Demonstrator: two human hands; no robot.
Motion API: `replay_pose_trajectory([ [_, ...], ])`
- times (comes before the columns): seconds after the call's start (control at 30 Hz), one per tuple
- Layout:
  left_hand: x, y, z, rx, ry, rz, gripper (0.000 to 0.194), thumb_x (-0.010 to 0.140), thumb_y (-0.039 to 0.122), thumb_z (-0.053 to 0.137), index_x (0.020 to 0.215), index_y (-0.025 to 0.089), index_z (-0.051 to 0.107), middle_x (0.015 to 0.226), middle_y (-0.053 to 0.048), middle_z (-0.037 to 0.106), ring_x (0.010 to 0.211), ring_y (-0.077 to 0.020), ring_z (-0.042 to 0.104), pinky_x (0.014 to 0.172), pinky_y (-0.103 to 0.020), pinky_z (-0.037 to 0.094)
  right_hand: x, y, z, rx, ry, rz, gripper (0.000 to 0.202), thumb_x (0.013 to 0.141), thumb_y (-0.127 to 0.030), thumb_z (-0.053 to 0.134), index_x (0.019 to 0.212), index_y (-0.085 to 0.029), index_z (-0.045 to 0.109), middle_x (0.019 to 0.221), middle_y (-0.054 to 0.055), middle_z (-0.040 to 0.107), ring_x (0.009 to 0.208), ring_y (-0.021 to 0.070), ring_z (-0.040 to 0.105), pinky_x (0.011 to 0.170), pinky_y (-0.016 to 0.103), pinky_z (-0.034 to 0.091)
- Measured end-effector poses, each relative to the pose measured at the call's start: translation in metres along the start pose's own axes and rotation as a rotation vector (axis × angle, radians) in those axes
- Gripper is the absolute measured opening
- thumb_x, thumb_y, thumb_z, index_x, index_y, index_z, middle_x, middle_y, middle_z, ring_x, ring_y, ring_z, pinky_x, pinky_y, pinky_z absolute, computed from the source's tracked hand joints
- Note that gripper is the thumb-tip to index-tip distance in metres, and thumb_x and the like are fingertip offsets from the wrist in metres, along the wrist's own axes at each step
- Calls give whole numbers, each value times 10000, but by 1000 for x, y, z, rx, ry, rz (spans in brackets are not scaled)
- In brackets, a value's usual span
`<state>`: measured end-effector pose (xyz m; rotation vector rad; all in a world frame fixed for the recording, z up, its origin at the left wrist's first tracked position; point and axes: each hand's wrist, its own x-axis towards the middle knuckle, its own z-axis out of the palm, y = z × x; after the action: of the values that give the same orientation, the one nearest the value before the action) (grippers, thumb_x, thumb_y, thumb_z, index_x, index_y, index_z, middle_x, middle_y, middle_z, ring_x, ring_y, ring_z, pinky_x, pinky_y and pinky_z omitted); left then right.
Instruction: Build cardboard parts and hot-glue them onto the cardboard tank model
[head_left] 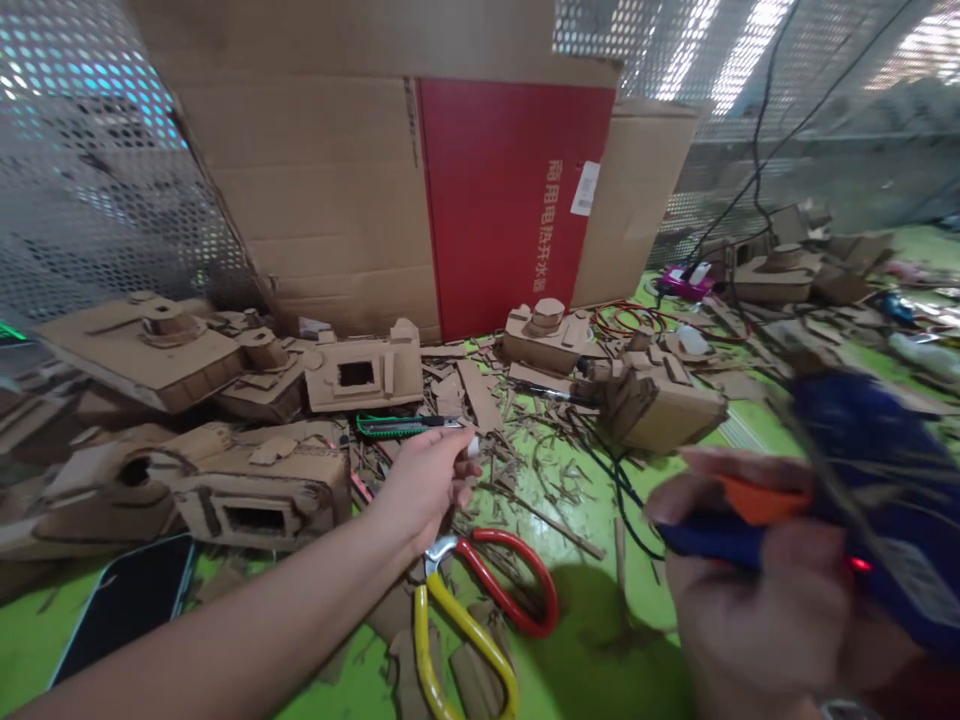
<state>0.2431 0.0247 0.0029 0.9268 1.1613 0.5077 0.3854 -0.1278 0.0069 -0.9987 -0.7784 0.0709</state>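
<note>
My left hand (431,478) is closed, thumb and fingers pinched around a small white piece (472,447) whose kind I cannot make out. Right beside it, a green-handled utility knife (401,426) lies among the scraps. Below the left hand rest large scissors (442,552) with one red and one yellow handle. On the right, my right hand (757,600), smeared by motion, grips a blue glue gun (862,470) with an orange trigger (765,499) and a small red light. Its nozzle is not clearly visible.
Cardboard models (259,490) crowd the left, with another model (667,405) at centre right. A phone (124,610) lies lower left. Scraps cover the green table (592,650). A large cardboard sheet (330,200) with a red panel stands behind. Cables (622,490) and a purple power strip (686,283) lie right.
</note>
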Motion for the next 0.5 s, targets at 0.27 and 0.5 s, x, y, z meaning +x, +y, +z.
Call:
replay_pose_trajectory([
  [0.27, -19, 14, -13, 19, -92, 106, 265, 1044, 336, 726, 1249, 167, 713, 1163, -78, 767, 897, -215, 762, 751, -380, 665, -9, 13, 2, -260, -395, 202, 201, 1077, -372, 676, 1183, -239, 781, 981, 69, 823, 675, 200, 767, 611, 315, 630],
  [0.5, -69, 13, -56, -108, -134, 194, 407, 729, 446, 1012, 901, 137, 811, 683, -13, 739, 535, -72, 612, 474, -109, 500, -8, 15, -3, -204, -629, 290, 252, 1131, -401, 566, 1227, -258, 751, 757, 14, 698, 589, 186, 664, 548, 308, 563],
])
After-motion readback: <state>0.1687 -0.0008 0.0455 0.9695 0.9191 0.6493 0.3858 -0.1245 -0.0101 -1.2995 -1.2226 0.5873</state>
